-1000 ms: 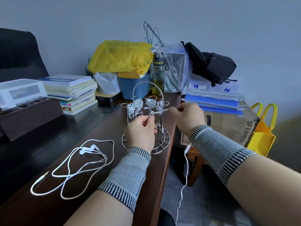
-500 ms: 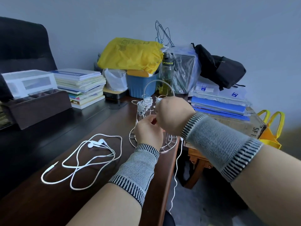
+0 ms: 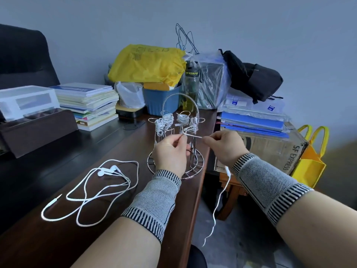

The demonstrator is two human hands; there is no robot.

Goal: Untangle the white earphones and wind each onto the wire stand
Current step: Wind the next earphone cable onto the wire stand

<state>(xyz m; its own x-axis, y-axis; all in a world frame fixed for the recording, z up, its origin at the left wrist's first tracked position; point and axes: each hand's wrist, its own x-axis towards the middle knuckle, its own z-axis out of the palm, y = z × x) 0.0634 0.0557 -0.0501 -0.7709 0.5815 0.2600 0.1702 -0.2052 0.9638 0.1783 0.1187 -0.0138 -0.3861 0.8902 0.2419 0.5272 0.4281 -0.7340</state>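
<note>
A chrome wire stand (image 3: 174, 132) with an arched handle stands near the table's right edge, several white earphone cords wound on its arms. My left hand (image 3: 171, 152) and my right hand (image 3: 225, 146) each pinch a white earphone cord (image 3: 192, 135) stretched between them in front of the stand. The cord's free end (image 3: 219, 206) hangs down off the table edge below my right wrist. Another white earphone set (image 3: 94, 188) lies loose and looped on the dark table (image 3: 108, 151), left of my left forearm.
Behind the stand are a blue tub (image 3: 162, 99), a yellow bag (image 3: 146, 63), a drink bottle (image 3: 191, 84) and a black backpack (image 3: 253, 76). A book stack (image 3: 88, 103) and a brown box (image 3: 38, 128) stand at the left. A cardboard box (image 3: 270, 149) and yellow tote (image 3: 311, 163) sit beyond the table's right edge.
Half a second ago my right hand reached across in front of the stand; it has pulled back right, drawing the cord taut between both hands. The camera view shifted slightly.
</note>
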